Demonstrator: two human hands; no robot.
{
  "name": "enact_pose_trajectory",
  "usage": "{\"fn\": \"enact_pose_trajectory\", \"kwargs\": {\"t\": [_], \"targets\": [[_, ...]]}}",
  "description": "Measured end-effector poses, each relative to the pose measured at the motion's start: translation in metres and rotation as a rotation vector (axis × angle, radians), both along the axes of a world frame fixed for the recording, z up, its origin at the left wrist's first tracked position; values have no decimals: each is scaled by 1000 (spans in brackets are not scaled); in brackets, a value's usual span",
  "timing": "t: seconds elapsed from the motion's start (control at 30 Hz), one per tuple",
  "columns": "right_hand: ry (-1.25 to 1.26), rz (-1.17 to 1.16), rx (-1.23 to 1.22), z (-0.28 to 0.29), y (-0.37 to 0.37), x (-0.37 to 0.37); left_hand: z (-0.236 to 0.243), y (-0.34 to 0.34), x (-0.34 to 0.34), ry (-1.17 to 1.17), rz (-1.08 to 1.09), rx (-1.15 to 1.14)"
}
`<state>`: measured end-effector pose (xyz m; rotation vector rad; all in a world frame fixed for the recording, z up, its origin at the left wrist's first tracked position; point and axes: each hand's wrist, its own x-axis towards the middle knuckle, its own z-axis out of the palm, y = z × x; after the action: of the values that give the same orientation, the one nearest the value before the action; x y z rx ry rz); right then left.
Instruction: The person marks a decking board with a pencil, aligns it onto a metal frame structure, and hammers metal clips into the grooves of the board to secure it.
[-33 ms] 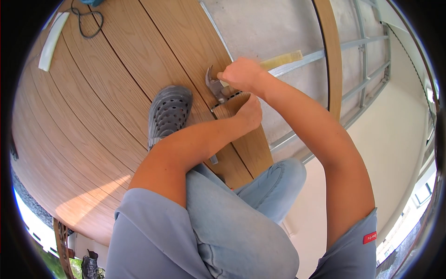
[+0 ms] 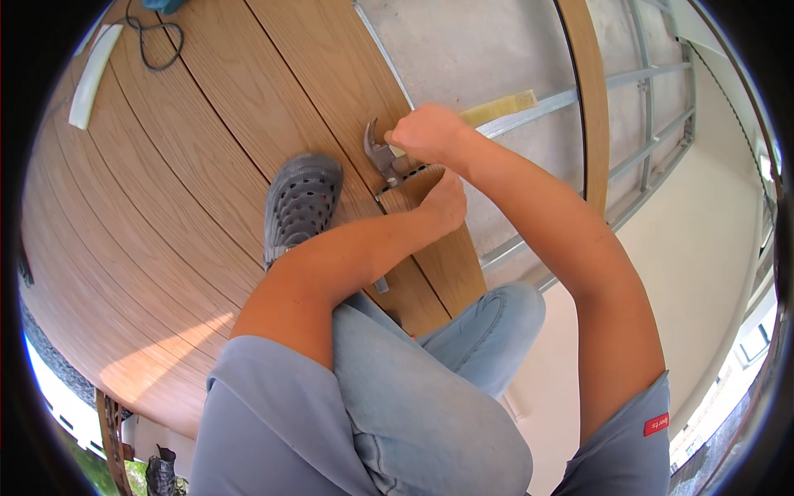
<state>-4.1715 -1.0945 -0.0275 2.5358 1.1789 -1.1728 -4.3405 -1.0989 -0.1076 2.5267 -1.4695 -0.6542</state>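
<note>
My right hand [image 2: 428,134] is closed around the handle of a claw hammer [image 2: 382,155]. Its metal head hangs over the deck, close to the hollow end of a short brown decking board [image 2: 451,264]. Just below the hammer, my left hand [image 2: 445,202] is wrapped over the edge of that board near its end. Part of the handle is hidden in my right fist, and the left fingertips are mostly out of sight. A small dark metal piece [image 2: 382,192] shows at the gap beside the board end, under the hammer head.
My grey clog [image 2: 303,201] stands on laid wood-look boards [image 2: 165,207] to the left. Metal joists [image 2: 529,114] over concrete, with a yellowish strip [image 2: 500,107] and a loose plank [image 2: 585,107], lie right. A white strip [image 2: 95,74] and dark cord [image 2: 161,58] lie far left.
The hammer head and my right hand have shifted very slightly to the left. My left hand stays on the board.
</note>
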Motion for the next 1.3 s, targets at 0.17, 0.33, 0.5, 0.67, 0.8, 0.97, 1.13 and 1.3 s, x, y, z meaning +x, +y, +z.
{"fn": "enact_pose_trajectory", "kwargs": {"t": [0.17,0.33,0.5,0.67,0.8,0.97,1.13,1.3], "targets": [[12,2,82,-2,-14,12,29,8,19,-125,-137,4],[69,119,-38,7,-16,-5,12,-1,8,70,-15,-19],[-30,-74,50,-4,-21,0,32,-11,21,143,-24,52],[19,56,32,2,-11,-13,-26,-11,-12,-98,123,-111],[26,66,57,-9,2,-5,-34,-11,-18,-224,169,-117],[-95,-229,84,4,-16,-5,3,-9,0,-4,-74,35],[23,137,9,-4,-5,-6,-13,-7,-10,-200,91,-31],[-25,-54,71,4,-13,-13,10,-2,5,103,45,-12]]}}
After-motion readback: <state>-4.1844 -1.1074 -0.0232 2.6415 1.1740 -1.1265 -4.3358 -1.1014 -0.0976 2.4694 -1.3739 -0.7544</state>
